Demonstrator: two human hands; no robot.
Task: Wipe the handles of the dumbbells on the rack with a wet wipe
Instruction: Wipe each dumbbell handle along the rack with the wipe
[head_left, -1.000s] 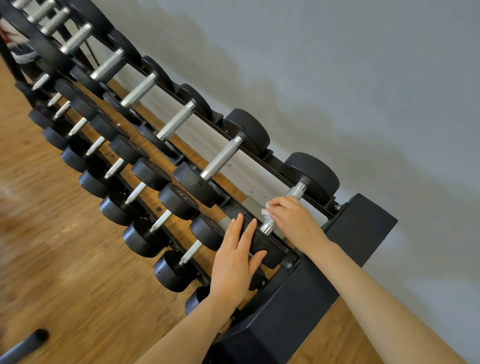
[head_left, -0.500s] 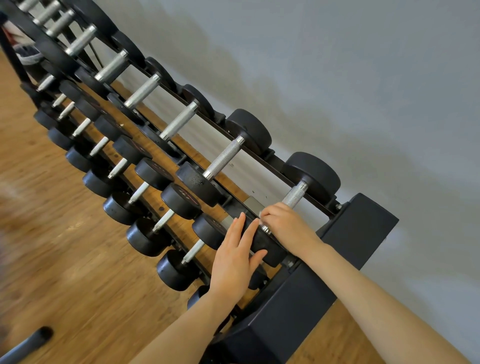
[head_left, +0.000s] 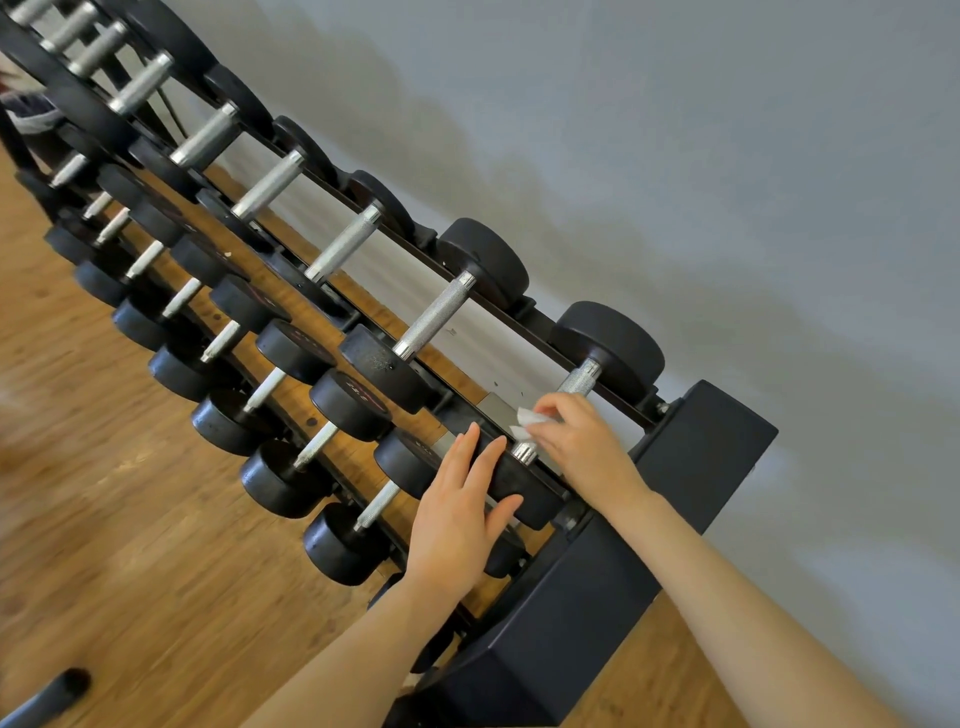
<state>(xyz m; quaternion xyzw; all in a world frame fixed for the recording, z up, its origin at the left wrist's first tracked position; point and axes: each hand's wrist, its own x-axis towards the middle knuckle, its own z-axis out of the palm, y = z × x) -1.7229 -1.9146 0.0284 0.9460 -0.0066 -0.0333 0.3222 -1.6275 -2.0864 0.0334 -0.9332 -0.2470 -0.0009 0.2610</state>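
Rack (head_left: 597, 613) of black dumbbells stands on the wood floor (head_left: 104, 545) against the grey wall, the nearest top-tier dumbbell (head_left: 524, 486) under both hands: left hand (head_left: 457, 514) flat with straight fingers on its near head, right hand (head_left: 582, 447) curled round the handle (head_left: 581, 378), pinching the white wipe (head_left: 527, 421).

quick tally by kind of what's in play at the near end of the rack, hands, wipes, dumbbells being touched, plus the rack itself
hands: 2, left hand and right hand
wet wipe: 1
dumbbell being touched: 1
rack: 1
total: 5
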